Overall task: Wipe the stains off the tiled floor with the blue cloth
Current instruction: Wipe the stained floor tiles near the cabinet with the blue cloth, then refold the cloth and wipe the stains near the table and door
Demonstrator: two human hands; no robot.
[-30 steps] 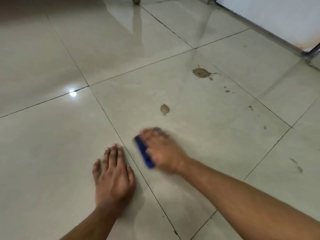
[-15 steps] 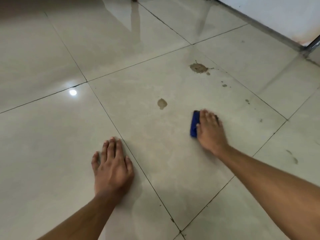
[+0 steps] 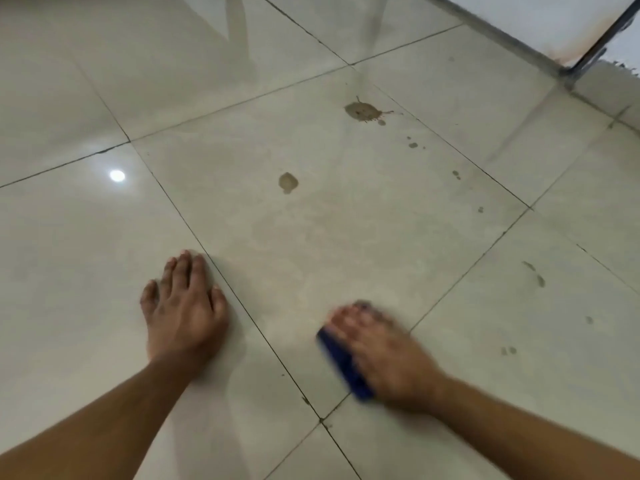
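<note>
- The right hand (image 3: 384, 355) lies palm-down on the folded dark-blue cloth (image 3: 343, 367), fingers spread flat over it and pressing it to the glossy pale-grey tiled floor (image 3: 346, 244); both hand and cloth are motion-blurred.
- Most of the cloth is hidden under the palm; a blue strip shows along the thumb side of that hand, running from near the fingertips back toward the wrist.
- The cloth sits close to a crossing of dark grout lines (image 3: 320, 419), which lies just behind the hand, toward the person.
- The left hand (image 3: 185, 313) rests flat on the floor, released and grasping nothing, fingers together and pointing forward, well to the left of the cloth with 1 grout line between them.
- A small brown oval stain (image 3: 288, 182) lies on the same tile, far ahead of the right hand's fingertips.
- A larger brown splattered stain (image 3: 362, 111) lies further ahead, with small droplets (image 3: 412, 145) trailing to its right.
- Faint smudges (image 3: 535, 273) mark the neighbouring tile to the right of the right hand.
</note>
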